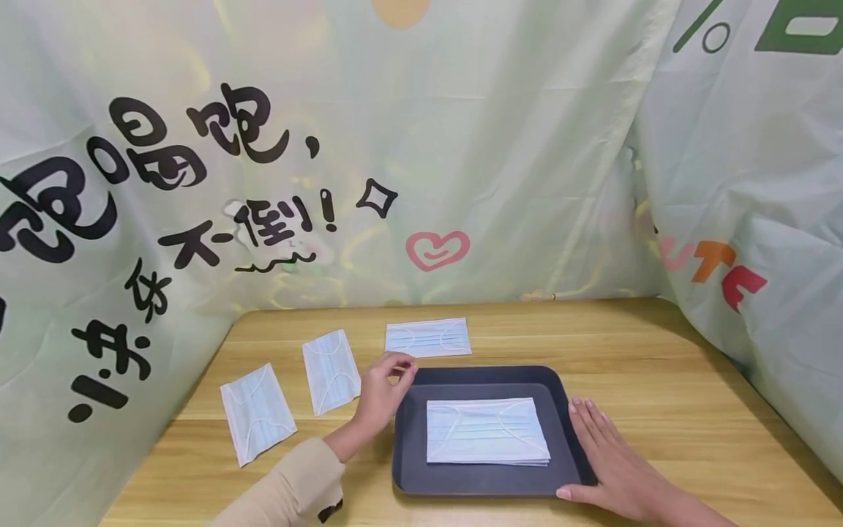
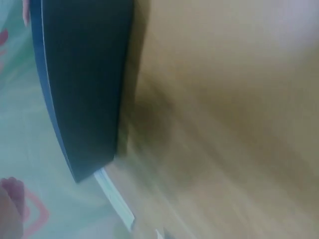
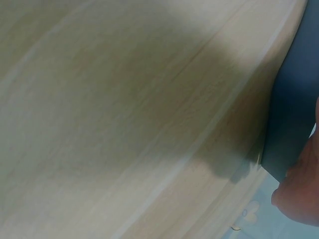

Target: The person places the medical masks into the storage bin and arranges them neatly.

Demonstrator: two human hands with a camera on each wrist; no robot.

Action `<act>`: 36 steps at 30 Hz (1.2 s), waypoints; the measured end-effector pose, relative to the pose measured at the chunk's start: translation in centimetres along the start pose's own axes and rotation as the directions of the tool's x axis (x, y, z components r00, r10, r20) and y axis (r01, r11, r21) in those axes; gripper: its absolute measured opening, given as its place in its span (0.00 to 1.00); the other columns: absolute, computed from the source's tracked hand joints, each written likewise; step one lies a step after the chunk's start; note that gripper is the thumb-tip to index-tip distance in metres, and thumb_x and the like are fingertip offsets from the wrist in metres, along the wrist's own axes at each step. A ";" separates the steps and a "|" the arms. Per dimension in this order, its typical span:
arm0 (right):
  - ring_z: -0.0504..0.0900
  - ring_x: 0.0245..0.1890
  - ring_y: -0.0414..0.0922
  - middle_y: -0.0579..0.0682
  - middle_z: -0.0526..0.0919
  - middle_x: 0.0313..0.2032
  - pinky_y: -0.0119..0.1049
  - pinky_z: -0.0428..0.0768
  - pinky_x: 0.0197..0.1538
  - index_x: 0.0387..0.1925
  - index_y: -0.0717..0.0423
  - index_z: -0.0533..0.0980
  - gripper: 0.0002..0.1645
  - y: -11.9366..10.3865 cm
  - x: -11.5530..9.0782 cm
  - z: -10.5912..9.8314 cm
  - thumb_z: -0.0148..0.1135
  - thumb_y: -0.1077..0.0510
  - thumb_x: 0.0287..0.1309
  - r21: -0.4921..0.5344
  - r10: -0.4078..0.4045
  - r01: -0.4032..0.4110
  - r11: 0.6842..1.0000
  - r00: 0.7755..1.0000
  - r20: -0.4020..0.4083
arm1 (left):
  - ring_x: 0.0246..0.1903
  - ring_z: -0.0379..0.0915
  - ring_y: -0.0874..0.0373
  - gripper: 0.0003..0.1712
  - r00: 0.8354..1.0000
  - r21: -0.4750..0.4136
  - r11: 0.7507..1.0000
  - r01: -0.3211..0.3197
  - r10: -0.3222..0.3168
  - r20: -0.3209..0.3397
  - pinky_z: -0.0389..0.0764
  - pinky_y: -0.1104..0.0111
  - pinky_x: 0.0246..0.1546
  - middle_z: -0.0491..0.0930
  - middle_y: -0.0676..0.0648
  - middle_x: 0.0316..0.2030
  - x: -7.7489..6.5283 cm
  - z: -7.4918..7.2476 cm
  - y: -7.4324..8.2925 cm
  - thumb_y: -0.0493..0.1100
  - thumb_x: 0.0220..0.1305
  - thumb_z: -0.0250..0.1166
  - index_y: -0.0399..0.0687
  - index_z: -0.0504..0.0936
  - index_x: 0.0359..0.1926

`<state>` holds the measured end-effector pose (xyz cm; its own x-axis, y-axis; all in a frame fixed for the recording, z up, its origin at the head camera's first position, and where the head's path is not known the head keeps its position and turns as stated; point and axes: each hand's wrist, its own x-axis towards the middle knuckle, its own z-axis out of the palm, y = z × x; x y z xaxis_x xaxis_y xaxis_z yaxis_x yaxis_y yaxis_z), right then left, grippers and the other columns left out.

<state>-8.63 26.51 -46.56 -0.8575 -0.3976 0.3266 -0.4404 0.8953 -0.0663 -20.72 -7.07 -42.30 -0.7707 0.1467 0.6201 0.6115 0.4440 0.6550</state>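
Observation:
A dark grey tray (image 1: 411,468) lies on the wooden table with a small stack of light blue face masks (image 1: 487,432) inside it. My right hand (image 1: 612,461) rests along the tray's right rim, fingers straight and thumb at the near corner. Over the tray's far left corner is my left hand (image 1: 385,395), its fingers loosely bent with nothing seen between them. One face mask (image 1: 428,337) lies just beyond that hand, behind the tray. The left wrist view shows the tray's side wall (image 2: 84,84) with a fingertip (image 2: 12,196) at the left edge.
To the left of the tray lie two more masks, one nearer (image 1: 258,413) and one farther back (image 1: 331,372). A printed cloth (image 1: 514,183) hangs behind the wooden table (image 1: 632,351) and down both its sides.

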 end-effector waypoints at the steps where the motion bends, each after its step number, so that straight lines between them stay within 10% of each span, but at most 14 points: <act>1: 0.19 0.69 0.33 0.66 0.47 0.70 0.21 0.21 0.66 0.70 0.66 0.45 0.69 0.0 0.0 0.0 0.62 0.27 0.41 -0.007 -0.006 0.005 1.000 1.000 -0.007 | 0.29 0.79 0.55 0.05 0.999 -0.003 1.000 -0.024 0.024 -0.029 0.82 0.70 0.30 0.82 0.43 0.30 0.3 0.0 -0.3 0.31 0.52 0.67 0.37 0.82 0.33; 6: 0.21 0.70 0.36 0.44 0.25 0.72 0.22 0.22 0.67 0.70 0.66 0.45 0.70 0.3 -0.3 0.2 0.64 0.28 0.39 -0.021 -0.065 0.064 0.998 0.996 -0.059 | 0.31 0.80 0.50 0.06 0.993 -0.016 1.000 -0.013 0.011 -0.117 0.83 0.66 0.31 0.81 0.39 0.30 1.7 0.1 -1.5 0.31 0.51 0.68 0.35 0.81 0.33; 10: 0.20 0.70 0.34 0.64 0.42 0.72 0.20 0.21 0.66 0.70 0.66 0.46 0.69 0.2 -0.6 0.2 0.63 0.28 0.40 0.012 -0.039 0.039 0.999 0.999 -0.013 | 0.32 0.80 0.43 0.09 0.982 -0.060 0.993 0.104 -0.112 -0.155 0.83 0.61 0.32 0.81 0.34 0.32 2.4 0.3 -2.7 0.32 0.51 0.68 0.30 0.81 0.35; 13: 0.18 0.69 0.32 0.67 0.57 0.67 0.19 0.20 0.64 0.70 0.64 0.46 0.67 -0.1 -0.7 0.1 0.62 0.28 0.42 0.033 0.004 -0.006 0.999 0.999 0.034 | 0.35 0.80 0.41 0.12 0.956 -0.082 0.971 0.224 -0.235 -0.176 0.83 0.59 0.33 0.81 0.33 0.34 2.9 0.3 -3.6 0.33 0.52 0.68 0.28 0.81 0.37; 20: 0.21 0.70 0.36 0.42 0.24 0.72 0.21 0.22 0.67 0.70 0.66 0.45 0.69 0.3 -0.5 0.2 0.64 0.29 0.40 -0.009 -0.054 0.053 0.999 0.997 -0.051 | 0.35 0.79 0.41 0.13 0.881 -0.087 0.909 0.408 -0.417 -0.222 0.82 0.60 0.36 0.82 0.33 0.35 4.1 1.5 -6.4 0.35 0.51 0.68 0.28 0.81 0.36; 29: 0.22 0.71 0.37 0.44 0.25 0.72 0.23 0.23 0.68 0.70 0.65 0.43 0.71 0.3 -0.1 0.1 0.65 0.29 0.39 -0.023 -0.083 0.082 0.996 0.995 -0.063 | 0.36 0.78 0.45 0.17 0.842 -0.062 0.858 0.510 -0.513 -0.169 0.79 0.61 0.41 0.82 0.35 0.37 4.2 2.8 -9.8 0.40 0.52 0.69 0.30 0.81 0.39; 34: 0.21 0.71 0.36 0.45 0.25 0.72 0.22 0.22 0.67 0.71 0.64 0.42 0.70 0.1 -0.2 0.1 0.64 0.28 0.40 -0.031 -0.053 0.052 0.998 0.998 -0.032 | 0.29 0.75 0.57 0.24 0.856 0.022 0.874 0.485 -0.470 -0.215 0.75 0.71 0.30 0.81 0.46 0.30 3.8 6.6 -21.5 0.56 0.46 0.73 0.42 0.82 0.36; 36: 0.21 0.70 0.36 0.45 0.25 0.72 0.22 0.21 0.67 0.71 0.64 0.43 0.70 0.1 -0.2 0.0 0.63 0.28 0.40 -0.034 -0.047 0.046 0.998 0.999 -0.025 | 0.28 0.74 0.58 0.27 0.837 0.080 0.851 0.519 -0.488 -0.247 0.74 0.71 0.28 0.80 0.47 0.30 4.2 8.1 -25.2 0.59 0.43 0.73 0.43 0.82 0.36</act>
<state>-8.53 26.61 -46.64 -0.8287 -0.4343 0.3531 -0.4705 0.8822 -0.0194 -40.80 -10.45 -59.71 -0.8992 -0.3124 0.3063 0.1056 0.5243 0.8449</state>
